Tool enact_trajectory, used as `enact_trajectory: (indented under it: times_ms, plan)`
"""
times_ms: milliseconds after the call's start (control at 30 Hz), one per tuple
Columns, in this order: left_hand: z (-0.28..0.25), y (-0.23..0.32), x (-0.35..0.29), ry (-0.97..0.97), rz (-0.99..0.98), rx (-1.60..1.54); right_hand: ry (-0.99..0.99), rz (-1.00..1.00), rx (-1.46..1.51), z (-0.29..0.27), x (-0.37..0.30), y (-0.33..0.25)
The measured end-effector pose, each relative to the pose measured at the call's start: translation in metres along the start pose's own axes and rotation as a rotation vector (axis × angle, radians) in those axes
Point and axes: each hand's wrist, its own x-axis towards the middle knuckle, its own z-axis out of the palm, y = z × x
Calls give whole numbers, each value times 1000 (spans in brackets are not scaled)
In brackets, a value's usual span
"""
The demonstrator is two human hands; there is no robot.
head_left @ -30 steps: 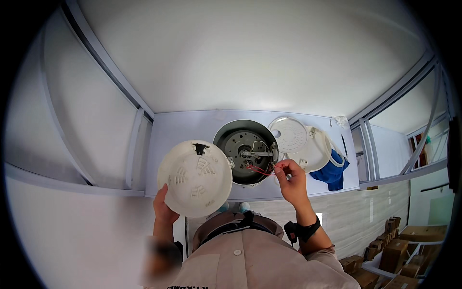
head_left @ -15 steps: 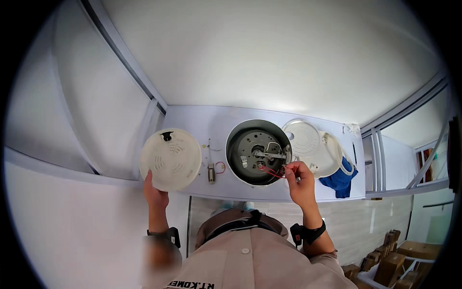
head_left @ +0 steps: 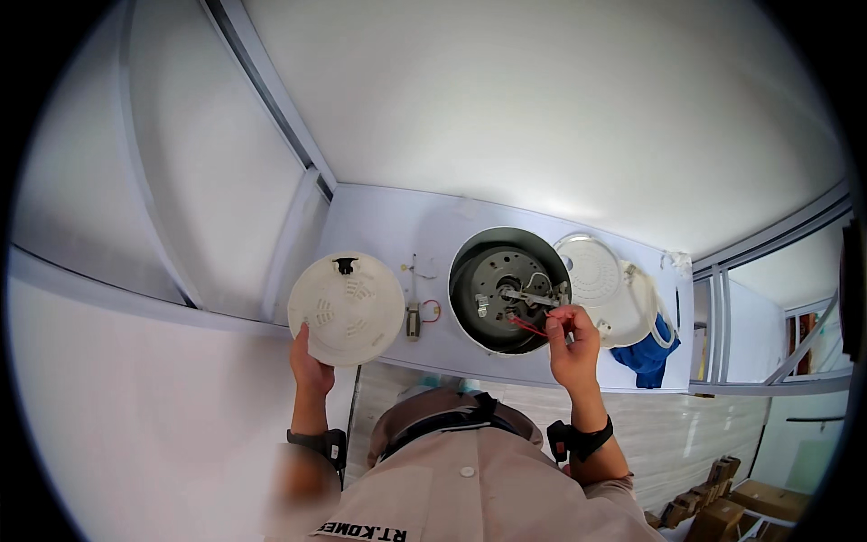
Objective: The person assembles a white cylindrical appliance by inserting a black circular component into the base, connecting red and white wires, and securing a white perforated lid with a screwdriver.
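1 wht disc in L hand, 1 housing

Black lettering in bold capitals stands on the person's shirt, in one short line, well below the left hand and a little to its right, upside down in this view. The black band just below the same hand carries a small pale mark, too small to read. Any print on the boxes, far below and right of the right hand, is too small to tell.
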Motion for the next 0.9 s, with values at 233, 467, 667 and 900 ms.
enact_trajectory:
  times_ms: [233,467,667,900]
  plan:
    - [23,-23,4,-3,-39,51,-31,14,-57,-5,3,4]
    - [7,-31,16,-172,0,30,-6,78,-110,-11,1,-1]
    - [34,-9,4,-281,-42,-71,0,88,-124,-13,0,-4]
    - [58,1,-11,-406,-63,-48,-4,100,-133,-15,-1,-5]
